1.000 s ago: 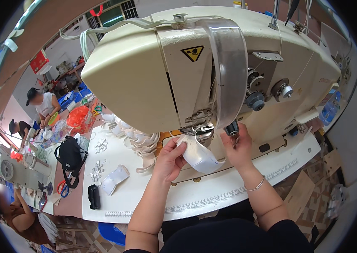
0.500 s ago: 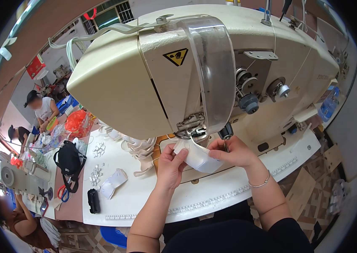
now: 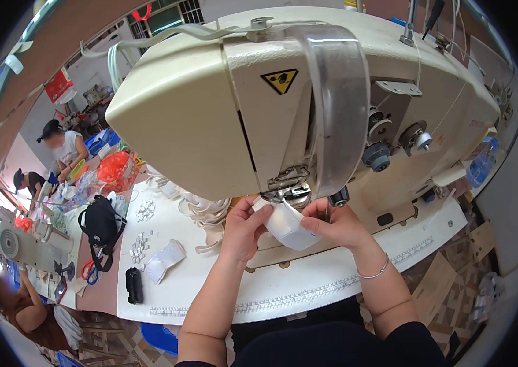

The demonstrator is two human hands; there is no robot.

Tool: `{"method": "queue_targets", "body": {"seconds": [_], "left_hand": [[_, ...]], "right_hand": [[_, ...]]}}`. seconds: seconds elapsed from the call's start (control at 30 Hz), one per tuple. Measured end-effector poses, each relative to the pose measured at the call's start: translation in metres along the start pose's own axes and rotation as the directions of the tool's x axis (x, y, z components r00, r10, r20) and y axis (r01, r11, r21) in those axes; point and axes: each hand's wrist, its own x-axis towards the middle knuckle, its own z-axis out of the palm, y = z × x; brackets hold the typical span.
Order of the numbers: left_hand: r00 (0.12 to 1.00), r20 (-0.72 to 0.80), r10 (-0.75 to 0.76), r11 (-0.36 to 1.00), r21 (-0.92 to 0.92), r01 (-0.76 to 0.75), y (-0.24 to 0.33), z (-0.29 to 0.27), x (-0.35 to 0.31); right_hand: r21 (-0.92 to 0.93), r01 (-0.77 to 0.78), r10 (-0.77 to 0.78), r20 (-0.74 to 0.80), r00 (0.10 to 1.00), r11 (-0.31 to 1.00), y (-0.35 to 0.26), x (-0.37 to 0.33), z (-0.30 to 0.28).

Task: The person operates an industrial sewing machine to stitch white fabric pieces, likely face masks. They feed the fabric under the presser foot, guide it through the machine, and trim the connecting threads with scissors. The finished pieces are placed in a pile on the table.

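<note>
Under the big cream industrial sewing machine point(image 3: 308, 110) on the white desk point(image 3: 308, 287), the left hand point(image 3: 244, 229) and right hand point(image 3: 335, 223) each pinched the small white fabric piece point(image 3: 286, 226) at 9 and 3 o'clock.

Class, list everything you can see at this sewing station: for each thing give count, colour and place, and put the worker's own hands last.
Sewing machine: one, cream, fills the upper middle.
Clear guard: one, see-through, on the machine's front.
Warning sticker: one, yellow triangle, on the machine head.
White loop piece: one, white, under the needle area, held by both hands.
Table: one, white top, ruler strip along its near edge.
Pile of white pieces: several, left of the hands.
Black bag: one, far left of table.
Black small device: one, near table edge.
Other people: three, at benches on the left.
Bracelet: one, silver, right wrist.
Left hand: pinches the piece's left edge.
Right hand: pinches its right edge.
</note>
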Motion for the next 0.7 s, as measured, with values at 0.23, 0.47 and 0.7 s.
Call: {"method": "queue_targets", "body": {"seconds": [0.23, 0.47, 0.7], "left_hand": [[0.993, -0.119, -0.011, 1.0, -0.017, 0.009, -0.003, 0.02, -0.02], [0.996, -0.066, 0.053, 0.989, -0.134, -0.061, -0.026, 0.026, -0.033], [0.986, -0.079, 0.144, 0.973, -0.172, -0.156, -0.035, 0.03, -0.037]], "right_hand": [[-0.054, 0.023, -0.032, -0.177, 0.984, 0.998, 0.006, 0.007, 0.001], [0.51, 0.47, -0.32, -0.357, 0.878, 0.72, -0.003, 0.001, 0.01], [0.011, 0.029, -0.029, 0.022, 0.999, 1.0, 0.004, -0.011, 0.003]]}}
